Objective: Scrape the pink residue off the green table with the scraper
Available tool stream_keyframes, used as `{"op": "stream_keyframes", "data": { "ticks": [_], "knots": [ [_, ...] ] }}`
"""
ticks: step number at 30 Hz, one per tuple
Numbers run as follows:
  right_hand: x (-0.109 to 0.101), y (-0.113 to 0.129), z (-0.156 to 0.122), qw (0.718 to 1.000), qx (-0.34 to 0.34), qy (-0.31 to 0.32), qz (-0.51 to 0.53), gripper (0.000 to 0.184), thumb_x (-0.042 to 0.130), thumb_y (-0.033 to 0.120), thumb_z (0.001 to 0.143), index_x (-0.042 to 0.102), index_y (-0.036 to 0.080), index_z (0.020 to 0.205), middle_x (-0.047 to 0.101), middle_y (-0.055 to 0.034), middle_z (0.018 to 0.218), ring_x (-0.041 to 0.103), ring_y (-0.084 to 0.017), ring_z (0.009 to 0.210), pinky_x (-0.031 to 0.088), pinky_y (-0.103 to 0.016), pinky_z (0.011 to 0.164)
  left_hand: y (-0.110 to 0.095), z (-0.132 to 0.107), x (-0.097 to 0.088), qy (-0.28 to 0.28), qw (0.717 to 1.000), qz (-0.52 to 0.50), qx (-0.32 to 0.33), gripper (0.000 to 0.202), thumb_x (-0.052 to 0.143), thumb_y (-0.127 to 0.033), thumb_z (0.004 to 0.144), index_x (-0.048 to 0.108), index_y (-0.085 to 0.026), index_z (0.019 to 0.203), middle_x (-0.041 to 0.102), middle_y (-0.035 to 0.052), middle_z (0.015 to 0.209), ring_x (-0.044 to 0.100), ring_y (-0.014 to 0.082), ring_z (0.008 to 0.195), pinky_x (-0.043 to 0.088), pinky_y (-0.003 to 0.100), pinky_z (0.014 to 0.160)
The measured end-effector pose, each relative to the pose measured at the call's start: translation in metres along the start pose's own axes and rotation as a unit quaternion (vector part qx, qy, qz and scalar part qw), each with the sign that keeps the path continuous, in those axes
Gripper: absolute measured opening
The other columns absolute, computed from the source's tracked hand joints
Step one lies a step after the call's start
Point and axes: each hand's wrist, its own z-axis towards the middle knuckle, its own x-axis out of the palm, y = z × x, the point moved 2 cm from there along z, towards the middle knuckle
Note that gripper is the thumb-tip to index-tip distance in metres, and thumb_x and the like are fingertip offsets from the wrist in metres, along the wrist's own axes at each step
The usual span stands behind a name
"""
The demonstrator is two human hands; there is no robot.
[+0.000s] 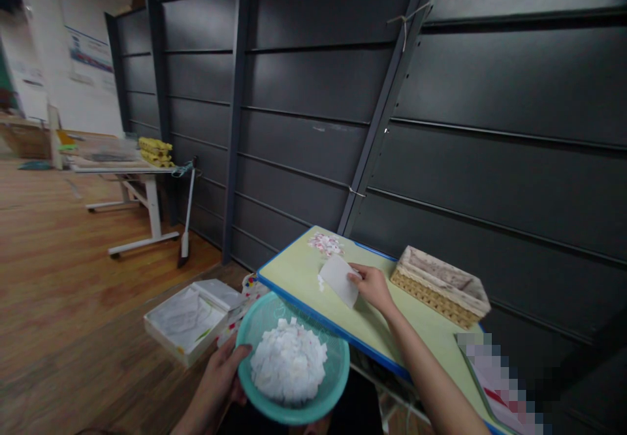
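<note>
My left hand (228,370) grips the left rim of a teal plastic colander (340,373), held over my lap against the table's front edge. Inside the colander lies a heap of small white paper scraps (289,363). Between the thumb and fingers of my right hand (371,286) is a white scraper-like sheet (339,279), tilted on the tabletop. A few white scraps (321,282) lie at its left edge. Farther back, a small pile of white and reddish scraps (326,244) rests near the table's far left corner.
The pale yellow table (392,330) has a blue edge. A lined wicker basket (438,285) stands at its back right, near a partly pixelated flat item (504,383). On the floor at left sits an open white box (186,321). Dark metal panels (304,141) rise behind.
</note>
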Motion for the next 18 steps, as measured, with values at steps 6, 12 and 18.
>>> {"op": "stream_keyframes", "data": {
  "ticks": [6,12,18],
  "knots": [
    [-0.001,-0.005,0.004,1.0,0.012,-0.019,-0.013,0.038,0.052,0.026,0.077,0.071,0.015,0.108,0.07,-0.0103,0.106,0.067,-0.026,0.089,0.048,-0.032,0.08,0.008,0.007,-0.001,-0.008,1.0,0.016,0.014,0.065,0.067,-0.041,0.069,0.052,-0.009,0.124,0.048,-0.0068,0.026,0.039,0.0106,0.021,0.028,0.017,0.024],
    [-0.001,-0.002,0.003,1.0,-0.013,0.009,0.013,0.038,0.051,0.028,0.076,0.072,0.015,0.105,0.07,-0.0097,0.105,0.067,-0.025,0.085,0.05,-0.034,0.077,0.011,0.011,-0.003,-0.005,1.0,0.027,0.007,0.077,0.069,-0.048,0.063,0.049,-0.005,0.123,0.047,-0.0055,0.024,0.038,0.0116,0.021,0.027,0.018,0.024],
    [-0.003,-0.001,0.008,0.998,0.001,0.02,0.054,0.04,0.054,0.03,0.073,0.073,0.014,0.104,0.074,-0.0088,0.091,0.065,-0.022,0.072,0.051,-0.03,0.063,0.012,0.012,-0.003,0.005,1.0,0.028,0.011,0.083,0.068,-0.048,0.062,0.045,-0.002,0.127,0.047,-0.0058,0.024,0.036,0.0112,0.021,0.027,0.019,0.023]
  ]
}}
